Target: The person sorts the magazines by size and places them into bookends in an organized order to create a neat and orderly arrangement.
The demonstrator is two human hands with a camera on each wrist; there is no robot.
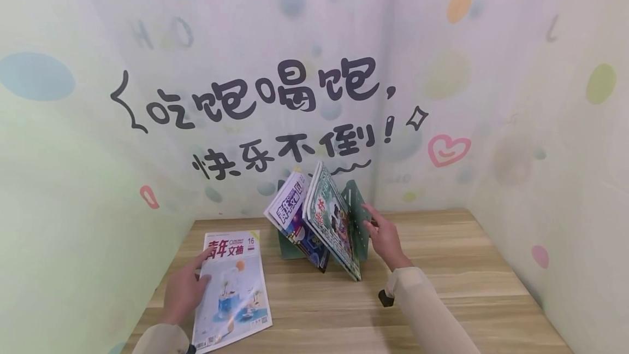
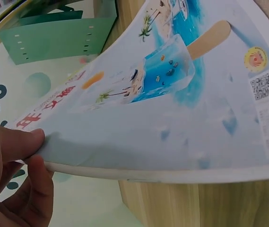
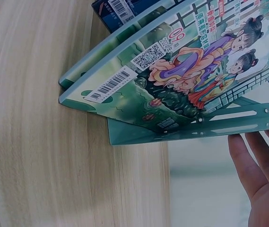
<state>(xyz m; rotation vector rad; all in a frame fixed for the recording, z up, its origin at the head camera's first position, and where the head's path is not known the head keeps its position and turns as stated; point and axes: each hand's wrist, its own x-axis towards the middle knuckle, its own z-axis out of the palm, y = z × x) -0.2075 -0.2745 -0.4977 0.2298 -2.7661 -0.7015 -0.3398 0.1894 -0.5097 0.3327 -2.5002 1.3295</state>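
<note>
My left hand (image 1: 184,291) pinches the left edge of a magazine (image 1: 233,318) between thumb and curled fingers. This magazine has a pale blue cover with red title characters; it bends in the left wrist view. At the right side panel of a green bookend stand (image 1: 361,223), my right hand (image 1: 387,239) holds on, several fingers against its outer face and one over its edge. Leaning in the stand are a purple-and-white magazine (image 1: 295,223) and green illustrated magazines (image 3: 186,80). Part of the right hand is cut off in the right wrist view.
The wood-grain table (image 1: 432,255) carries the stand near its back edge. Pale walls (image 1: 491,97) with dark lettering and coloured spots rise behind and at both sides. A dark wrist strap piece (image 1: 386,298) shows beside the right sleeve.
</note>
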